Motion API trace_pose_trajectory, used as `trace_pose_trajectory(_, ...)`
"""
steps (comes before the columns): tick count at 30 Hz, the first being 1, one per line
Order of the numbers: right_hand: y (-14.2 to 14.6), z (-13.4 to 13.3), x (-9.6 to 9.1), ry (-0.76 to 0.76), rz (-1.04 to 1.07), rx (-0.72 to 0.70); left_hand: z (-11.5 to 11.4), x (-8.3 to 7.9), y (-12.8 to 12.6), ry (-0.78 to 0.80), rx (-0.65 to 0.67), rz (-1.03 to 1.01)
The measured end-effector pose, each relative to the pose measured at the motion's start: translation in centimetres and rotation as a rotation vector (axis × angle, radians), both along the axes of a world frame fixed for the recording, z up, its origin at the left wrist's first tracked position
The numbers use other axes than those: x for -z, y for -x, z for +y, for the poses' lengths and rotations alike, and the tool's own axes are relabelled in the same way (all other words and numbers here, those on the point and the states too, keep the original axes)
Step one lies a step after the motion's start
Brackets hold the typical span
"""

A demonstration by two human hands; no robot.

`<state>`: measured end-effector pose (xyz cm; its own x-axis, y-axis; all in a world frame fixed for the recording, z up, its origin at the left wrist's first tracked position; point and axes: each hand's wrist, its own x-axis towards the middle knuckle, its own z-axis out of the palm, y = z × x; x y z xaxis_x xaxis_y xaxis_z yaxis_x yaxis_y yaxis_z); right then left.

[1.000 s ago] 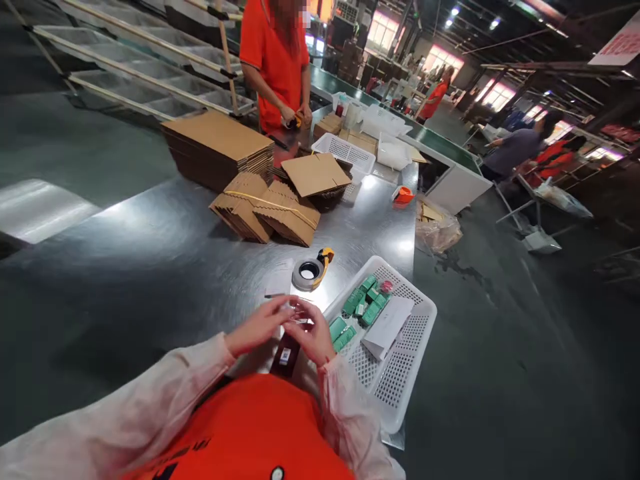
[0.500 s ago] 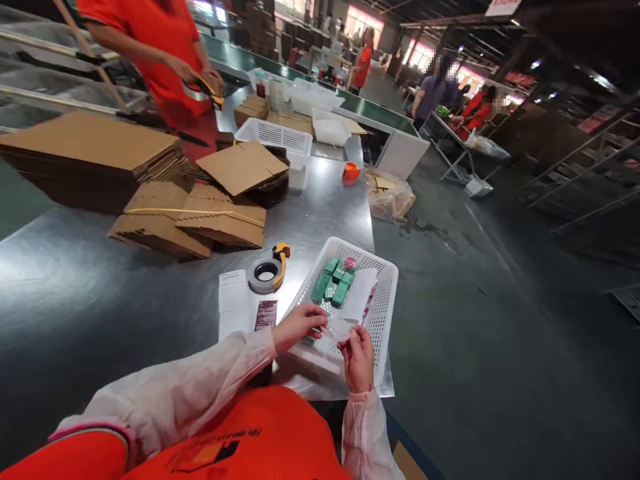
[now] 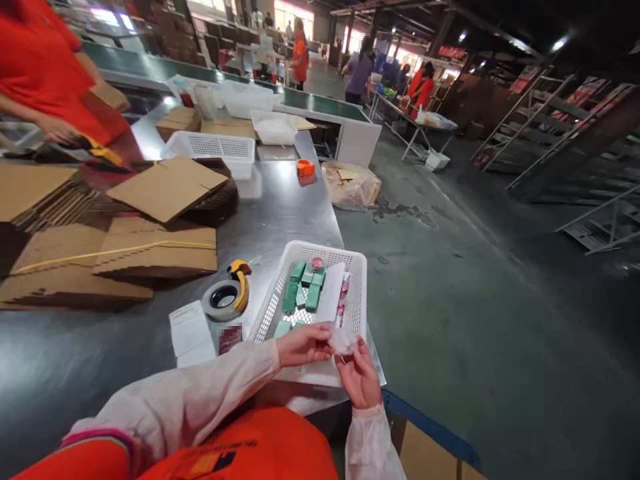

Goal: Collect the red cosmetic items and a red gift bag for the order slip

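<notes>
My left hand [image 3: 305,345] and my right hand [image 3: 359,377] meet over the near edge of a white perforated basket [image 3: 356,303], both pinched on a small crumpled clear wrapper [image 3: 342,340]. Inside the basket lie several small green boxes [image 3: 300,291], a white folded paper [image 3: 330,292] and a small pink item [image 3: 317,263]. Left of the basket, on the metal table [image 3: 280,220], sit a tape dispenser with a yellow handle [image 3: 227,299], a white slip [image 3: 188,328] and a dark red label [image 3: 231,337].
Flat cardboard stacks [image 3: 115,257] fill the table's left side. A person in red [image 3: 45,87] works at the far left with a tape gun. Another white basket [image 3: 215,148] and an orange tape roll [image 3: 305,168] sit further back. Grey floor lies to the right.
The view has swung left and down. My hands have moved from the table in front of me over to the basket's near edge, now holding the clear wrapper together.
</notes>
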<state>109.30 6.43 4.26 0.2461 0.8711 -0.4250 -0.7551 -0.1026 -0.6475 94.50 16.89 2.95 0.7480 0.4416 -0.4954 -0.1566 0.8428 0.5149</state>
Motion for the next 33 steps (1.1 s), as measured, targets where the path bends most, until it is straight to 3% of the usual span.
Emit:
trace_pose_trajectory(1, -0.5, -0.1, 0.3, -0.005, -0.015, 0.045, 0.5, 0.2, -0.9, -0.145, 0.029, 0.074)
trace_pose_trajectory(3, -1.6, -0.2, 0.6, 0.019, -0.170, 0.134, 2.1, 0.2, -3.0, -0.605, 0.080, 0.261)
trace_pose_trajectory(6, -3.1, -0.3, 0.5, 0.104, -0.530, 0.243, 5.3, -0.4, -5.9, -1.311, 0.364, 0.563)
trace_pose_trajectory(8, -3.9, -0.6, 0.2, 0.142, -0.675, 0.273, 7.3, -0.8, -6.8, -1.489, 0.572, 0.741)
trace_pose_trajectory(11, -4.8, -1.5, -0.1, 0.170, -0.708, 0.281, 9.6, -0.9, -6.3, -1.499, 0.629, 0.925)
trace_pose_trajectory(15, -5.0, -2.5, 0.1, 0.201, -0.541, 0.222, 11.4, 0.0, -5.6, -1.486, 0.622, 1.056)
trace_pose_trajectory(19, -4.7, -2.5, 0.6, 0.193, -0.473, 0.234, 12.0, 1.0, -7.0, -1.447, 0.624, 1.022)
trace_pose_trajectory(23, -5.2, -2.5, 1.2, 0.345, -0.656, 0.320, 11.5, 0.5, -7.4, -1.391, 0.538, 0.967)
trace_pose_trajectory(26, -5.4, -2.7, 1.4, 0.413, -0.982, 0.399, 9.3, -1.1, -5.2, -1.312, 0.472, 0.785)
trace_pose_trajectory(29, -4.6, -2.2, 1.2, 0.399, -1.272, 0.401, 5.0, -3.0, -1.7, -0.976, 0.417, 0.267)
trace_pose_trajectory(31, -3.4, -1.3, 0.8, 0.388, -1.286, 0.300, 1.9, -3.8, 0.3, -0.862, 0.400, 0.071)
trace_pose_trajectory(33, -2.0, -0.3, 0.2, 0.341, -1.200, 0.165, -0.4, -4.0, 1.6, -0.884, 0.381, 0.107)
